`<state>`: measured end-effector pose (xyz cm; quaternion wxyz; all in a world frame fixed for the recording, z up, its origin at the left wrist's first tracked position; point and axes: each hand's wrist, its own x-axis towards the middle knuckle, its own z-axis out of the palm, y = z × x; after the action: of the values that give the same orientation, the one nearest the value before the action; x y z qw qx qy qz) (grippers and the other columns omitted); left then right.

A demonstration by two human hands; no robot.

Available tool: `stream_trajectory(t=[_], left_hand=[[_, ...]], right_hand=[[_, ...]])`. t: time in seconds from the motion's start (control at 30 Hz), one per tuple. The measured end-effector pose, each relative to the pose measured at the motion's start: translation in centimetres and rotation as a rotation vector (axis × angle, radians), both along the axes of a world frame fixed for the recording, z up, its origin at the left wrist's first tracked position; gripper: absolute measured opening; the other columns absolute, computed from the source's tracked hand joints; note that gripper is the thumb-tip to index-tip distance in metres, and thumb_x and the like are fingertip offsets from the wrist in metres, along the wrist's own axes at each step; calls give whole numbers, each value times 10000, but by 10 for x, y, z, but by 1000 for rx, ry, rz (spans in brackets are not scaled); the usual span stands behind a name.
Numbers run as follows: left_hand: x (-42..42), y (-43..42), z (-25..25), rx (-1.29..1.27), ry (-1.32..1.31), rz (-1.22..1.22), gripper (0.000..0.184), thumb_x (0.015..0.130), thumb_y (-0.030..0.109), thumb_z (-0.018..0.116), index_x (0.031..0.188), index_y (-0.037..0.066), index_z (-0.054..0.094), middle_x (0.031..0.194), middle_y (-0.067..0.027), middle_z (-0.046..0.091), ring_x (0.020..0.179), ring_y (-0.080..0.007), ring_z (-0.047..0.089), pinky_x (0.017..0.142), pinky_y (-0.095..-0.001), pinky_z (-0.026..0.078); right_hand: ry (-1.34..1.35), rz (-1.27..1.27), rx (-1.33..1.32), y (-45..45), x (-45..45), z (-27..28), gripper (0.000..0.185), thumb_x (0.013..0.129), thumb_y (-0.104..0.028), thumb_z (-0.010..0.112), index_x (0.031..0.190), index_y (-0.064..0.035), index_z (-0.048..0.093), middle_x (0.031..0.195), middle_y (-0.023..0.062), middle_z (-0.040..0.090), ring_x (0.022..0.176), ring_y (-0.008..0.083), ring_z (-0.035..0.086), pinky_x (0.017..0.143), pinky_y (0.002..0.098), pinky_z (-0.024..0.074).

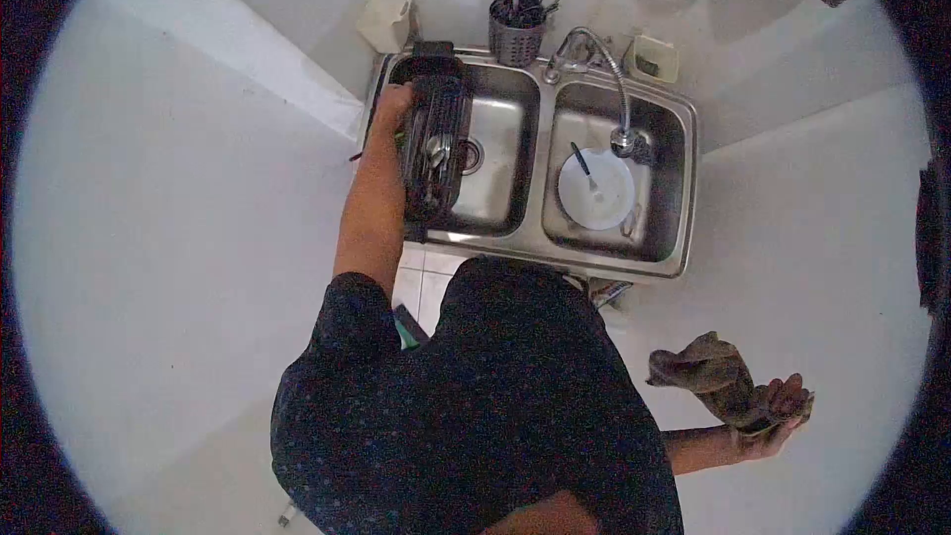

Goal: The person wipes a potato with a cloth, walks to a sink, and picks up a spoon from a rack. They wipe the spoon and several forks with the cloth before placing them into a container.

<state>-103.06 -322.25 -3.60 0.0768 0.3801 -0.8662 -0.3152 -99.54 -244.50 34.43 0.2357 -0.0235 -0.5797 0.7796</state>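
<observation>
My left hand [396, 102] is at the left edge of a dark dish rack [451, 119], its fingers closed and partly hidden against the rack. The rack lies across the left basin of the steel double sink [545, 139], with some metal utensils [437, 152] in it. Out to the right, my right hand [778, 421] is closed around a crumpled brownish cloth [715, 374], which hangs off toward the left. A white plate [609, 200] with a dark-handled utensil [581, 160] on it sits in the right basin.
Behind the sink stand a metal holder full of cutlery [516, 40], a curved faucet [616, 69] over the right basin, a light container [386, 24] at the left corner and a square container [654, 58] at the right. White counter surface [198, 238] extends on both sides.
</observation>
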Motion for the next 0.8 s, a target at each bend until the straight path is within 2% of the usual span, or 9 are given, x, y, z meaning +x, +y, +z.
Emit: stream_trajectory(t=[0.1, 0.17, 0.3, 0.33, 0.4, 0.47, 0.53, 0.6, 0.8], left_hand=[[17, 44, 29, 457, -215, 31, 359, 831, 299, 585, 882, -39, 696, 863, -222, 699, 821, -335, 694, 730, -434, 535], [24, 91, 68, 651, -364, 100, 317, 819, 279, 604, 892, -15, 695, 874, -203, 702, 839, -324, 696, 735, -438, 545], [46, 142, 46, -29, -467, -50, 255, 823, 255, 620, 964, 55, 692, 961, -172, 702, 909, -333, 691, 783, -461, 553], [52, 156, 43, -147, -446, -28, 246, 824, 249, 624, 982, 72, 692, 983, -164, 702, 926, -336, 690, 795, -466, 555], [64, 177, 42, -198, -419, -7, 246, 838, 247, 621, 1018, 94, 688, 1045, -173, 686, 958, -338, 681, 814, -460, 554], [64, 178, 31, -210, -478, -35, 304, 862, 231, 598, 1149, 140, 639, 1049, -175, 682, 959, -337, 680, 811, -461, 555], [65, 168, 10, -179, -538, -40, 314, 861, 210, 596, 1164, 133, 629, 1032, -173, 683, 957, -342, 679, 806, -462, 555], [67, 164, -2, -209, -554, -45, 321, 851, 191, 603, 1162, 112, 625, 1021, -175, 683, 945, -348, 680, 795, -464, 556], [70, 173, 21, -332, -321, -68, 235, 798, 209, 654, 946, 28, 677, 928, -191, 686, 861, -371, 683, 731, -480, 554]], right_hand=[[10, -6, 108, -32, -3, 9, 523, 850, -313, 611, 1192, 38, 427, 1066, 208, 432, 761, 225, 462, 636, 371, 439], [41, 236, 64, -11, -10, -2, 517, 859, -315, 609, 1195, 34, 428, 1031, 187, 447, 757, 225, 465, 631, 362, 439], [67, 579, -31, 10, -16, -11, 433, 910, -234, 616, 1209, 34, 455, 1109, 181, 497, 824, 219, 466, 639, 343, 430], [40, 422, 19, 6, -14, -12, 469, 899, -264, 617, 1220, 33, 448, 1079, 175, 499, 821, 227, 482, 642, 347, 439], [-14, 99, 114, -2, -6, -15, 540, 878, -325, 619, 1241, 31, 435, 1018, 163, 504, 816, 245, 512, 649, 355, 456], [81, 481, -64, 17, -9, -23, 588, 876, -309, 628, 1299, 38, 412, 1141, 219, 522, 918, 283, 549, 693, 366, 481], [70, 444, -83, 12, -4, -21, 573, 887, -293, 628, 1305, 35, 415, 1199, 228, 533, 948, 287, 562, 716, 387, 498], [-64, -5, 44, -8, 10, -17, 491, 911, -275, 620, 1259, 23, 445, 1191, 188, 536, 903, 257, 553, 719, 416, 506], [-50, 272, -18, 52, 7, -50, 472, 901, -262, 644, 1228, 25, 461, 1133, 209, 584, 883, 265, 597, 640, 373, 513]])
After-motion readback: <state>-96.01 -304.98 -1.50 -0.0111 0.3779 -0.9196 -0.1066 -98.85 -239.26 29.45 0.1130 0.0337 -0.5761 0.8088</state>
